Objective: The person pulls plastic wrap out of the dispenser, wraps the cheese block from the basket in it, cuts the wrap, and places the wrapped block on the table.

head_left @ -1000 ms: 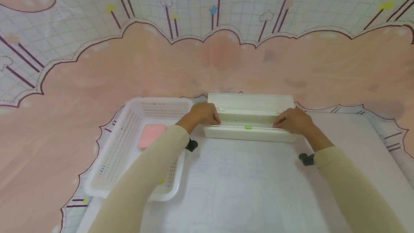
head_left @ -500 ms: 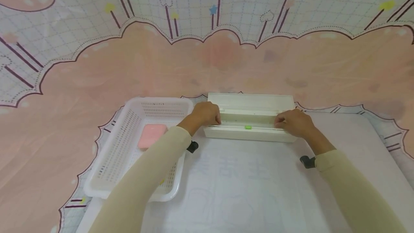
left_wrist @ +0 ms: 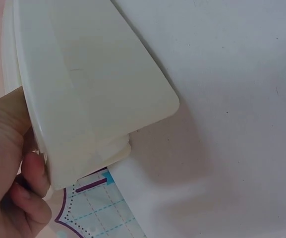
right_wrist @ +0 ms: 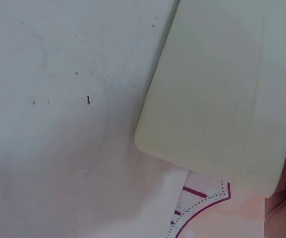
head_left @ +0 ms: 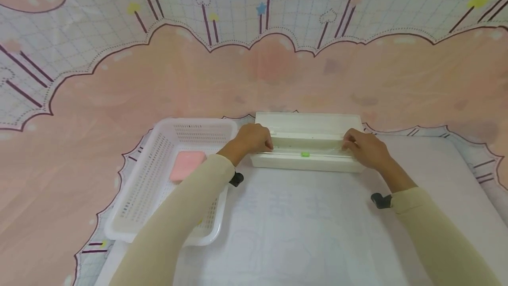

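A long white cling film dispenser (head_left: 305, 162) lies at the back of the table, its lid (head_left: 309, 122) tipped back. A small green slider (head_left: 304, 154) sits on its front rail. Sheer, shiny cling film (head_left: 329, 148) shows faintly inside the dispenser. At the left end, my left hand (head_left: 254, 138) has curled fingers pinching at the film's edge over the rail. My right hand (head_left: 367, 148) pinches with thumb and forefinger at the right end, just above the rim. The wrist views show the dispenser's front wall (left_wrist: 93, 84), with fingers behind it mostly hidden in the right wrist view.
A white perforated basket (head_left: 131, 184) stands to the left, with a pink flat box (head_left: 187, 166) and a bit of yellow inside it. The left sleeve crosses over the basket. A white sheet (head_left: 285, 233) covers the table; a patterned cloth (head_left: 258, 69) hangs behind.
My right hand has shifted slightly right and up from the rail, its fingers rising. My left hand stays almost in place at the left end. The dispenser and slider look unmoved.
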Tool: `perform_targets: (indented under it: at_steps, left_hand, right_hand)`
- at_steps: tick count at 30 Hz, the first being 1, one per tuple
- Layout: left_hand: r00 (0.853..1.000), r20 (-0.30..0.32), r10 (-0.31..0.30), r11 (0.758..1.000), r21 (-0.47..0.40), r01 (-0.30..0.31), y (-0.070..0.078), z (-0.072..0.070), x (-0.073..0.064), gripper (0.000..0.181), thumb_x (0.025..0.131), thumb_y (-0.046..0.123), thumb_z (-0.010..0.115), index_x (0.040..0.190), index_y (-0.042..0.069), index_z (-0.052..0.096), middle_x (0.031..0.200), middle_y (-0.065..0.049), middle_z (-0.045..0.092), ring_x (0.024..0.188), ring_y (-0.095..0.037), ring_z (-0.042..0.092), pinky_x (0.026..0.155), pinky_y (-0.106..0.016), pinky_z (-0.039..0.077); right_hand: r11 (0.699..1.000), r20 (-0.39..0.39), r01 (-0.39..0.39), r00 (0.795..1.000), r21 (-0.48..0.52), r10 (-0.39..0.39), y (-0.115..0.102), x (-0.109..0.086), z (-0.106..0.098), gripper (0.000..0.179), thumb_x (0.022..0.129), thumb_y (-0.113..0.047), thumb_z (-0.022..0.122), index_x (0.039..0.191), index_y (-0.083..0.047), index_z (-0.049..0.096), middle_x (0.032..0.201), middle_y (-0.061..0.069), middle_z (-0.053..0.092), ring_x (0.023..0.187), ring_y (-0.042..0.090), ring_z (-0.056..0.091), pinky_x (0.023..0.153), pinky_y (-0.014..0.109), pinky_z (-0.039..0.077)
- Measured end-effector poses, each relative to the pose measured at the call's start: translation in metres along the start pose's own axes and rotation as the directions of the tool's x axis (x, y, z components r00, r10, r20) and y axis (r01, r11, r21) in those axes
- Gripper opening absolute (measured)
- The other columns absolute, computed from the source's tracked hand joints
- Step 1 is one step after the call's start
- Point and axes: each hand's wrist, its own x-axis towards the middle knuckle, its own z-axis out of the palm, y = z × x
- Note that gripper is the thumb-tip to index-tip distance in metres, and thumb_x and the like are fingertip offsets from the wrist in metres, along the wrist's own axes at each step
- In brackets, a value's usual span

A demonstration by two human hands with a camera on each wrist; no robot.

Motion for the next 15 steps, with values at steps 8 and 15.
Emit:
perform_targets:
  at_steps: [8, 15]
  left_hand:
    - [0.989, -0.019, 0.149, 0.988, 0.034, -0.149, 0.002, 0.002, 0.003, 0.016, 0.093, 0.027, 0.076, 0.107, 0.030, 0.082, 0.113, 0.009, 0.077, 0.106, -0.014, 0.070, 0.090, -0.033, 0.056]
    - [0.987, 0.004, 0.158, 0.985, -0.069, -0.158, 0.011, -0.002, 0.007, 0.016, 0.094, 0.028, 0.075, 0.108, 0.026, 0.082, 0.115, 0.008, 0.076, 0.110, -0.015, 0.068, 0.096, -0.033, 0.055]
  right_hand:
    - [0.995, -0.062, 0.018, 0.998, 0.096, -0.012, 0.006, -0.001, 0.003, 0.022, 0.108, -0.030, 0.052, 0.111, -0.008, 0.057, 0.114, 0.019, 0.073, 0.101, 0.041, 0.067, 0.075, 0.046, 0.048]
    - [0.983, -0.166, 0.061, 0.986, 0.173, -0.032, 0.005, -0.001, 0.004, 0.015, 0.107, -0.018, 0.053, 0.104, -0.005, 0.060, 0.089, 0.013, 0.072, 0.075, 0.019, 0.061, 0.067, 0.030, 0.045]
